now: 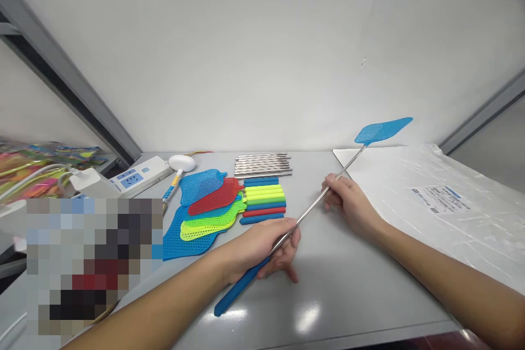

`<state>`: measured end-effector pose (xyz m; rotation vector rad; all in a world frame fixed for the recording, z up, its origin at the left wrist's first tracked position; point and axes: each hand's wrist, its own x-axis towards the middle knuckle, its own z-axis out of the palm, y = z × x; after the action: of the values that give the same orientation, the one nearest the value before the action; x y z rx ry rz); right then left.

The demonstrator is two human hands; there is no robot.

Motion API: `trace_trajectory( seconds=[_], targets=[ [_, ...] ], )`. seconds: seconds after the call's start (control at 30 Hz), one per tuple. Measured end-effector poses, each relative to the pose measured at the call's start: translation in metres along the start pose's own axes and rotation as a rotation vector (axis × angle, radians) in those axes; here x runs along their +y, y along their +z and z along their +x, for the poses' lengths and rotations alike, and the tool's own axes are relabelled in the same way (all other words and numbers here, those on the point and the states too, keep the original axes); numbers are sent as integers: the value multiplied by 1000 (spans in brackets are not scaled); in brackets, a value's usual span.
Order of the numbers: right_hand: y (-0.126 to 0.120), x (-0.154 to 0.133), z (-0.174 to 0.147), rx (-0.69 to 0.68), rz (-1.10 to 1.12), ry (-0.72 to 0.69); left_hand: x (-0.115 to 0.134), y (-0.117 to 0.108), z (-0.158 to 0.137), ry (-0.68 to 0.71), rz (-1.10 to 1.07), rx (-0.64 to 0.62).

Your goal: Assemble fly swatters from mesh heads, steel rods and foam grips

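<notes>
A fly swatter (314, 206) with a blue mesh head, a thin metal telescopic rod and a blue handle lies slantwise across both hands. My left hand (279, 246) holds the rod just above the handle, thumb on top. Farther up the rod, my right hand (342, 194) pinches it below the head, which points to the far right. Left of my hands lie loose swatter heads (213, 197) in blue, red, green and yellow, overlapping. Beside them is a row of coloured handles (264, 200). Behind the handles rests a bundle of metal rods (262, 164).
A white plastic-wrapped package (410, 191) with a label covers the right of the grey table (328, 295). At the left are a white power strip (141, 175), a white round-headed object (181, 163) and coloured plastic bags (36, 175). A white wall stands behind.
</notes>
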<state>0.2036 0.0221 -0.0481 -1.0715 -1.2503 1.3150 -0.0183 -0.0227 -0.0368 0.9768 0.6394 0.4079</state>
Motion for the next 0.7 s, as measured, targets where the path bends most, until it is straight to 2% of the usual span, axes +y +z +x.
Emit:
trace_trajectory(
  seconds=[0.13, 0.2, 0.23, 0.37, 0.5, 0.6, 0.7],
  targets=[
    [21, -1, -22, -422, -210, 66, 0, 0, 0, -12, 18, 24],
    [26, -2, -29, -539, -207, 84, 0, 0, 0, -8, 27, 34],
    [27, -1, -30, -547, -190, 86, 0, 0, 0, -5, 32, 35],
    [22, 3, -24, -436, -167, 63, 0, 1, 1, 20, 16, 14],
    [14, 3, -13, -302, -52, 85, 2, 0, 2, 16, -40, -68],
    [6, -3, -3, -89, -11, 74, 2, -1, 1, 20, -50, -102],
    [-9, -7, 9, 118, 19, 1, 2, -2, 0, 19, -47, -111]
  ],
)
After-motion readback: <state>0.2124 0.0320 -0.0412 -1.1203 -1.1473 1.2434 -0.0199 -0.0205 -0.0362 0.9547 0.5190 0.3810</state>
